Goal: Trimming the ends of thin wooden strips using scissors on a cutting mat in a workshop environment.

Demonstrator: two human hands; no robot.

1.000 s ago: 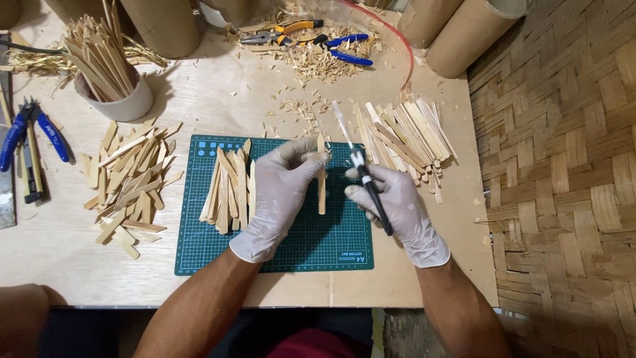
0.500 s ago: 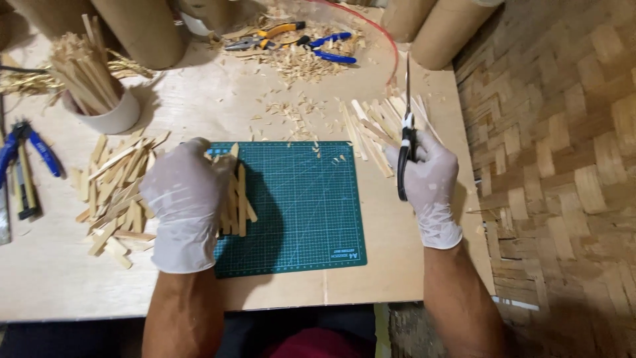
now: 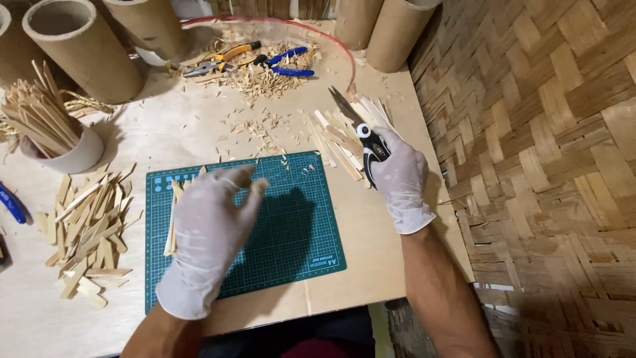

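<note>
Both gloved hands are seen well apart now. Half a second ago the left hand was pressed flat on the small stack of wooden sticks at the left side of the green cutting mat; now it is lifted above them, fingers loosely curled, blurred with motion, and whether anything is pinched between thumb and fingers cannot be told. The sticks are left lying on the mat, partly hidden under the hand.

The right hand is closed around the black-and-white handles of the scissors, blades shut and pointing away, held over the fan of cut strips beside the mat's far right corner. A second ago those scissors were down at the mat, next to a single stick held upright there; that stick is no longer seen at the mat's centre.

So, as judged, one cut looks finished, and a fresh stick is being sorted out. Pliers lie untouched among shavings at the far edge, well apart from both hands.
</note>
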